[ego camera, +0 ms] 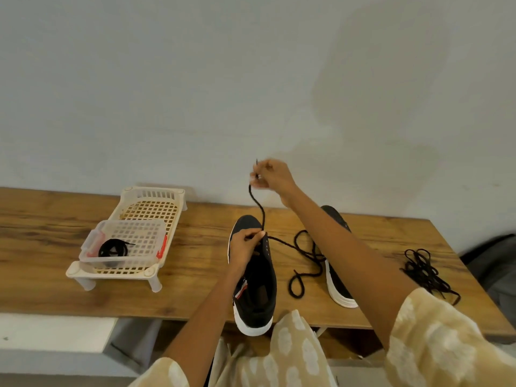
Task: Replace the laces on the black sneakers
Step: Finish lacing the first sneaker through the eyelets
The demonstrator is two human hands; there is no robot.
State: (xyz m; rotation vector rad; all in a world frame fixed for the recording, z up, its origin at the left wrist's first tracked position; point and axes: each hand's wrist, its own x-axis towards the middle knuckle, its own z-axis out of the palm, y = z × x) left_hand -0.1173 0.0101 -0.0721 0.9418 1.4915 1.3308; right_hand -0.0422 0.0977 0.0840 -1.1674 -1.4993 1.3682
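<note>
- Wooden table: stands against a pale wall; all the items below rest on it.
- Cream lattice rack: on short legs at the table's left part. A clear plastic container sits on its near end, with a coiled black lace inside.
- Near black sneaker: white sole, toe pointing towards the wall, heel at the table's front edge, upright. No lacing is visible along most of the opening.
- Second black sneaker: lies just right of the first, largely hidden behind the right forearm; its white sole shows at the near end.
- Black lace being threaded: runs from the front eyelets of the near sneaker up to the raised hand; the other length trails in loops on the table between the two shoes.
- Loose bundle of black laces: heaped on the table's right part, well apart from the shoes.
- Left hand: rests on the near sneaker's forepart, fingers curled, pinching the lace at the front eyelets.
- Right hand: raised above the table in front of the wall, fingertips closed on the lace near its tip, which is drawn upward. The hand is blurred.
</note>
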